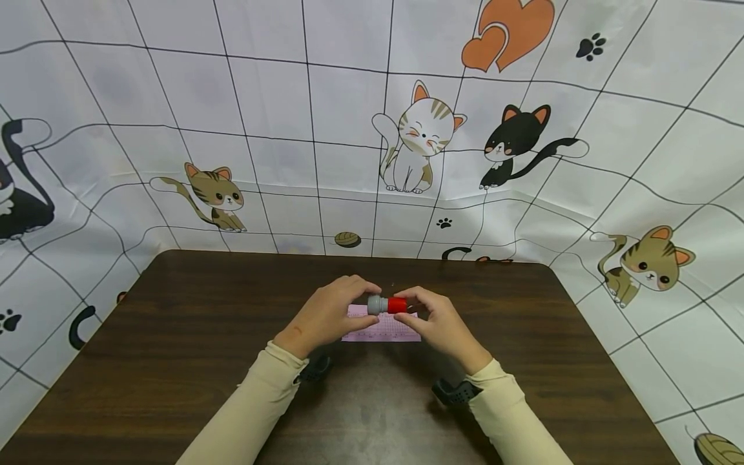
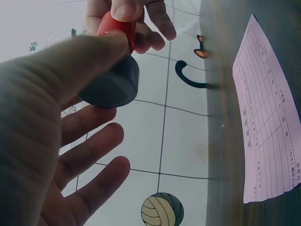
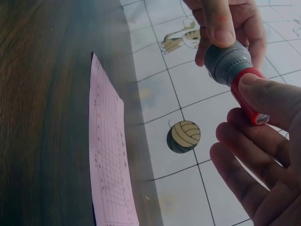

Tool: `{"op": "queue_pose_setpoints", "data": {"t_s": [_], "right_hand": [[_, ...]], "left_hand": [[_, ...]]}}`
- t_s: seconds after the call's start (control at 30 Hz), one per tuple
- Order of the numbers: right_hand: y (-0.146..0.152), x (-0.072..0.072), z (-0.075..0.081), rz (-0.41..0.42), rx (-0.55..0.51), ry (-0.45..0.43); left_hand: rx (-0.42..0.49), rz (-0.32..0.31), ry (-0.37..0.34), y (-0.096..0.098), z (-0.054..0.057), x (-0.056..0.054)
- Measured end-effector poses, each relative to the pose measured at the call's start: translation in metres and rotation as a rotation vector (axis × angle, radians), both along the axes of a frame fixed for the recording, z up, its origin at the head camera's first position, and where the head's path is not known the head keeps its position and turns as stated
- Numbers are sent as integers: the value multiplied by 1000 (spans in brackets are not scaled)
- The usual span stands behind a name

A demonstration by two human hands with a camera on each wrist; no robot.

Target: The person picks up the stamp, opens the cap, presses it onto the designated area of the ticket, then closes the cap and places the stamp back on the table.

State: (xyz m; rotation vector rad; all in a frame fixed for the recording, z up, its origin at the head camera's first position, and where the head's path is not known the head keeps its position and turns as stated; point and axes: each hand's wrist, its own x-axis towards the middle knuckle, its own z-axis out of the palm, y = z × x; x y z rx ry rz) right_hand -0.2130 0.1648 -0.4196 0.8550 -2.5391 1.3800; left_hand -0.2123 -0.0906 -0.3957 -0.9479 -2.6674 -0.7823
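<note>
A small flashlight with a grey head (image 1: 377, 304) and a red body (image 1: 398, 305) is held level between both hands above the table. My left hand (image 1: 330, 318) pinches the grey head between thumb and fingers. From the other side my right hand (image 1: 440, 321) pinches the red body. In the right wrist view the ribbed collar of the head (image 3: 229, 64) meets the red barrel (image 3: 244, 99). The left wrist view shows the dark front rim of the head (image 2: 110, 87), partly covered by the left thumb. Below the hands lies a pink printed sheet (image 1: 383, 331).
The dark brown wooden table (image 1: 232, 290) spreads around the hands. Behind it and at its sides hangs a white grid-lined curtain (image 1: 343, 161) printed with cats. Each wrist wears a dark strap, as on the right wrist (image 1: 456, 392).
</note>
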Motion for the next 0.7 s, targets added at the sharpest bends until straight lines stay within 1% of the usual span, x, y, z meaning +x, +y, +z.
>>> {"op": "queue_pose_setpoints", "data": {"t_s": [0.17,0.3,0.37,0.53,0.7], "right_hand": [[1,-1,1,-8,-36,-51],[1,-2,1,-5,-37,-77],[0,-2,2,-5,-40,-78],[-2,0,4,-17,-53,-50],[-2,1,5,-25,-85,-59]], "left_hand": [[22,16,-27,1,1,0],[28,18,-22,2,1,0],[28,15,-12,2,2,0],[36,-3,1,1,3,0],[30,-13,13,0,3,0]]}}
